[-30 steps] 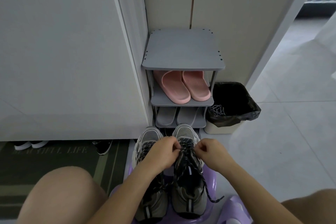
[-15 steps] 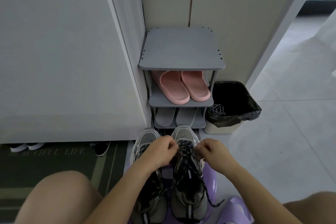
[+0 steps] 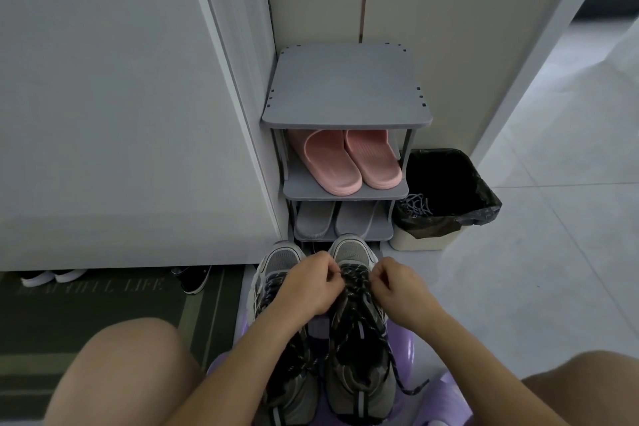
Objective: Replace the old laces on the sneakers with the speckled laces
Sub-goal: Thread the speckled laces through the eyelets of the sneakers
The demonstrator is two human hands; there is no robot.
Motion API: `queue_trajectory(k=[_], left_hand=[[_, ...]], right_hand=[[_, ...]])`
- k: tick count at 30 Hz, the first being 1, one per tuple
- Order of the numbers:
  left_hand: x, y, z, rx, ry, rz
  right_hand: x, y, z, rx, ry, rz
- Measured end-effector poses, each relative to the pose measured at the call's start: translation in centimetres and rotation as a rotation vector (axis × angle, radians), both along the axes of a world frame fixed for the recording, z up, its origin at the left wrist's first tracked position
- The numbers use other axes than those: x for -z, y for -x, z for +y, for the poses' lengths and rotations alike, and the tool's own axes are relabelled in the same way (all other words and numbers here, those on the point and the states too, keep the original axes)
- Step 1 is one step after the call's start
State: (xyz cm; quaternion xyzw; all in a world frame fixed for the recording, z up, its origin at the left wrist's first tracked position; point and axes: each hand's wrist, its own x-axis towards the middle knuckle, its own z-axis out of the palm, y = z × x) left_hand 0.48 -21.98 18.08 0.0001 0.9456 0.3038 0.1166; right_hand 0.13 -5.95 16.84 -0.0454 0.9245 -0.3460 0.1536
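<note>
Both hands are closed on the speckled lace, at the toe end of the lacing on the right sneaker.

Far left: white panel runs down to floor level. Its lower edge sits above a dark green door mat. White shoes and a black shoe are tucked along that edge. Left knee is low in frame, over the mat.

Left sneaker: toe toward the rack, dark lace showing on it, heel half covered by the left forearm.

Left hand: knuckles up, fingers curled in, tips nipping the lace from its left side.

Right hand: fingers curled tight, thumb and forefinger nipping the same lace from the right. Only a narrow gap between the two hands, with the lace crossings in it. One end of the lace trails off the sneaker's right side.

Both sneakers stand side by side on a purple stool, toes just short of the grey shoe rack. The rack sits in the corner, with pink slippers on the middle shelf and grey slippers below.

Just beside the rack on the right: bin with a black liner, a tangle of grey laces at its left side.

Further right: open pale tile floor runs to a doorway at upper right. Right knee is in the bottom corner.
</note>
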Motion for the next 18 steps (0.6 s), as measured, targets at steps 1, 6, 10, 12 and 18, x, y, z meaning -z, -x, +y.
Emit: queue_trajectory(k=[1, 6, 10, 12, 18], left_hand=[[0.02, 0.05, -0.04, -0.003, -0.001, -0.002], [0.29, 0.56, -0.52, -0.038, -0.058, -0.04], [0.52, 0.53, -0.22, 0.006, 0.001, -0.023], [0.45, 0.57, 0.02, 0.019, 0.024, -0.007], [-0.18, 0.76, 0.43, 0.025, 0.084, -0.052]], right_hand=[[0.01, 0.0, 0.09, 0.008, 0.008, -0.012], [0.41, 0.52, 0.53, 0.098, 0.048, -0.055], [0.62, 0.59, 0.39, 0.059, -0.03, -0.042], [0.55, 0.66, 0.05, 0.047, -0.041, -0.041], [0.37, 0.85, -0.19, 0.005, -0.061, -0.037]])
